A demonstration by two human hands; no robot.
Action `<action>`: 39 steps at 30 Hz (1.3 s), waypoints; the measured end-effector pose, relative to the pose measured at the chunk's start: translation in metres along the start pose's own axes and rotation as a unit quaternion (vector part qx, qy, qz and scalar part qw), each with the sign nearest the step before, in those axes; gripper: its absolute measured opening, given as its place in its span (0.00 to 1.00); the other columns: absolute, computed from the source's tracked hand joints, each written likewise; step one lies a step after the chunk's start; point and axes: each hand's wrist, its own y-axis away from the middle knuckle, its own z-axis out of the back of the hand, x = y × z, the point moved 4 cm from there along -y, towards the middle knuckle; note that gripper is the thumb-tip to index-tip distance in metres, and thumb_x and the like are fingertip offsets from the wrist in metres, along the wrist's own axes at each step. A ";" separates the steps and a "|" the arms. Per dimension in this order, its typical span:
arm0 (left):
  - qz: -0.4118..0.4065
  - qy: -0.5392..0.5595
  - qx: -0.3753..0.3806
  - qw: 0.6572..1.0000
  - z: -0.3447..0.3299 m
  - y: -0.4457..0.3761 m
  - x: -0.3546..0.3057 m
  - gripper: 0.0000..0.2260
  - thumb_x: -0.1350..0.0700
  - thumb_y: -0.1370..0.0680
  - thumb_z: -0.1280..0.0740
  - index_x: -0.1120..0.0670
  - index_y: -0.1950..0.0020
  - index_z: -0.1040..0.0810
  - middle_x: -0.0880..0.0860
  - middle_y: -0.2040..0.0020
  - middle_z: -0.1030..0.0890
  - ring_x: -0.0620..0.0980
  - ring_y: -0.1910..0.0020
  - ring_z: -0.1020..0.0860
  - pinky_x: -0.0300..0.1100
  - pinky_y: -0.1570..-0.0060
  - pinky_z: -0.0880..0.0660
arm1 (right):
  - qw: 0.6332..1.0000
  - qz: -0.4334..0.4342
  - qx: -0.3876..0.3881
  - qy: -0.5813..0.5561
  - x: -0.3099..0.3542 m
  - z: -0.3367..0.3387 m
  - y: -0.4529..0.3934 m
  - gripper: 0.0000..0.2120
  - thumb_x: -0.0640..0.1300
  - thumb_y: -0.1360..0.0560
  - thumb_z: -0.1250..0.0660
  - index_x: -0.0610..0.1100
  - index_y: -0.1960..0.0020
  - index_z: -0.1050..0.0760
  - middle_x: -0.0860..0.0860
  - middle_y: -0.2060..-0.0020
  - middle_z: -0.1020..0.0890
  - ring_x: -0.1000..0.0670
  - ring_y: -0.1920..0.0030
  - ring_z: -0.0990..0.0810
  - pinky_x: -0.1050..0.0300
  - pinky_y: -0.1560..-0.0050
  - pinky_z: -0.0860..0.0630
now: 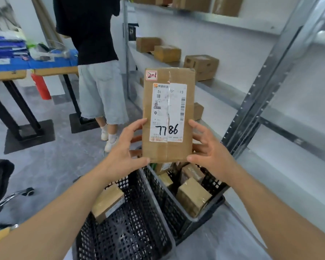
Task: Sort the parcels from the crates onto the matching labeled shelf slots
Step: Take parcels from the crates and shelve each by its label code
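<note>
I hold a brown cardboard parcel (168, 115) upright above two black mesh crates (131, 218), my left hand (123, 152) gripping its lower left edge and my right hand (208, 150) its lower right edge, fingers of both curled round the sides and behind it. Its white shipping label reads "7786" in black marker (a small tag at the top left corner reads "2-1"). The near crate holds one taped box (108, 200); the far one holds several. To my right stands a metal shelf unit (259, 94) carrying other brown boxes. Ahead, a person in a black top (90, 29) stands beside a blue-topped table (32, 65).
</note>
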 end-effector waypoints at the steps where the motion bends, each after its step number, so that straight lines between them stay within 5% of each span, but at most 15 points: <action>1: -0.009 0.006 0.010 1.000 -0.007 -0.004 -0.004 0.39 0.63 0.30 0.28 0.35 0.30 0.43 0.45 0.29 0.37 0.34 0.36 0.31 0.36 0.46 0.24 | 1.000 -0.001 -0.011 0.001 0.001 0.008 0.007 0.42 0.33 0.29 0.29 0.73 0.34 0.42 0.55 0.31 0.31 0.55 0.38 0.24 0.52 0.38 0.25; 7: -0.055 0.005 0.065 0.996 -0.052 -0.029 -0.032 0.37 0.53 0.32 0.27 0.35 0.29 0.42 0.46 0.30 0.38 0.38 0.34 0.33 0.41 0.40 0.25 | 0.997 0.009 -0.075 -0.010 0.004 0.059 0.047 0.41 0.31 0.30 0.29 0.70 0.35 0.38 0.55 0.32 0.30 0.57 0.39 0.23 0.58 0.44 0.22; 13: -0.098 -0.002 0.110 0.989 -0.119 -0.055 -0.073 0.37 0.50 0.35 0.29 0.32 0.32 0.42 0.42 0.31 0.36 0.39 0.33 0.33 0.42 0.40 0.25 | 0.990 0.020 -0.140 0.002 0.003 0.120 0.096 0.42 0.31 0.29 0.29 0.76 0.39 0.38 0.53 0.31 0.30 0.54 0.38 0.24 0.50 0.40 0.24; 23: -0.139 0.002 0.174 0.975 -0.253 -0.079 -0.121 0.37 0.49 0.35 0.29 0.30 0.32 0.42 0.44 0.29 0.38 0.44 0.31 0.33 0.48 0.40 0.25 | 0.976 0.006 -0.219 0.011 -0.027 0.217 0.194 0.40 0.30 0.28 0.31 0.70 0.34 0.39 0.70 0.39 0.28 0.56 0.37 0.25 0.52 0.41 0.23; 28: -0.138 0.006 0.197 0.971 -0.311 -0.082 -0.130 0.37 0.55 0.34 0.28 0.29 0.34 0.42 0.42 0.30 0.38 0.42 0.32 0.34 0.48 0.40 0.25 | 0.969 -0.003 -0.246 0.004 -0.048 0.252 0.236 0.40 0.30 0.28 0.31 0.69 0.33 0.39 0.69 0.38 0.29 0.56 0.37 0.25 0.54 0.43 0.22; 32: -0.145 0.000 0.210 0.967 -0.354 -0.084 -0.136 0.41 0.67 0.29 0.29 0.27 0.35 0.42 0.41 0.30 0.39 0.36 0.33 0.35 0.38 0.41 0.25 | 0.963 -0.010 -0.268 0.011 -0.059 0.276 0.269 0.40 0.30 0.28 0.31 0.70 0.34 0.40 0.69 0.39 0.29 0.57 0.37 0.25 0.58 0.43 0.23; 39: -0.149 0.009 0.249 0.957 -0.411 -0.084 -0.142 0.41 0.69 0.28 0.30 0.30 0.33 0.43 0.43 0.29 0.39 0.39 0.33 0.34 0.34 0.44 0.26 | 0.952 -0.042 -0.304 0.005 -0.077 0.302 0.313 0.40 0.31 0.27 0.31 0.70 0.35 0.40 0.69 0.40 0.30 0.56 0.37 0.25 0.59 0.43 0.23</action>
